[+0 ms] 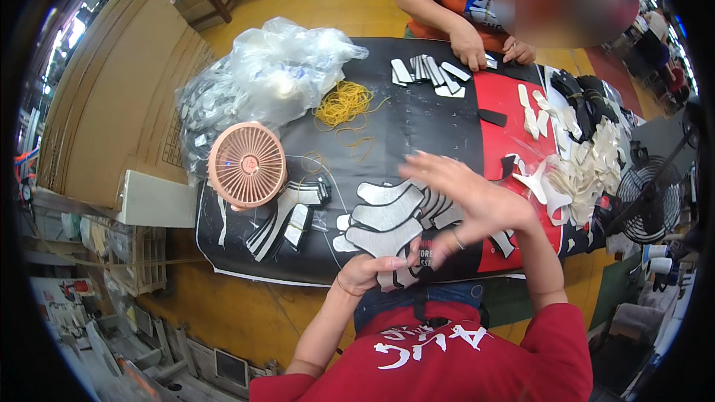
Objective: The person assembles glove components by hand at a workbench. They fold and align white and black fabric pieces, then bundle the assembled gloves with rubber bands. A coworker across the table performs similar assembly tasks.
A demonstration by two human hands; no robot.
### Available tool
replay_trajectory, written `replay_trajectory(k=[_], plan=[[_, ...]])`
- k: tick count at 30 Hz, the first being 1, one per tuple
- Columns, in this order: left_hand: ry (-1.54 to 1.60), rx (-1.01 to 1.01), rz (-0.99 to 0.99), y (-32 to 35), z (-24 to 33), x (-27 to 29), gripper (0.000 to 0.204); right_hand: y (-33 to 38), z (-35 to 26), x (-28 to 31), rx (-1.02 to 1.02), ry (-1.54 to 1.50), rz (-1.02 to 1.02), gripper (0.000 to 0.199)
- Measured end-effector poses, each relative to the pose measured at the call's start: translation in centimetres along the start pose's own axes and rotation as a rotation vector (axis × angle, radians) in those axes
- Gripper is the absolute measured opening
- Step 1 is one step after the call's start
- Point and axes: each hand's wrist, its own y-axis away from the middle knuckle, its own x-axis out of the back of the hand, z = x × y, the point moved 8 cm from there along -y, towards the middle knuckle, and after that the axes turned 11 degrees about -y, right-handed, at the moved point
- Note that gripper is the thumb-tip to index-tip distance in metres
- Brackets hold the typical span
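My left hand (363, 272) is closed on the lower edge of a curved grey piece with a black border (386, 240), near the table's front edge. Similar grey curved pieces (381, 195) lie fanned out just beyond it, overlapping one another. Over the right part of that fan is my right hand (477, 205), its fingers spread and nothing seen in its grasp. It hides some of the pieces beneath. Left of the fan lies a stack of black-edged strips (281, 212) next to a pink round fan (248, 166).
A clear plastic bag heap (287, 63) and yellow rubber bands (344, 104) lie farther back. Across the table (298, 138), a co-worker's hands (469, 46) are near white strips (428, 71). Cream pieces (588, 171) pile up at right, beside a black fan (645, 197). A cardboard box (112, 82) stands left.
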Motion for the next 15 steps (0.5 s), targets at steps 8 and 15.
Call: replay_trajectory(k=[8, 15], plan=[[-0.114, -0.050, 0.149, 4.4, -2.3, 1.5, 0.080, -0.9, -3.0, -8.0, 0.296, 0.069, 0.099, 0.057], [-0.836, -0.120, 0.304, 5.1, -2.2, -0.4, 0.064, 0.1, -6.3, -8.0, 0.428, 0.062, 0.085, 0.056]])
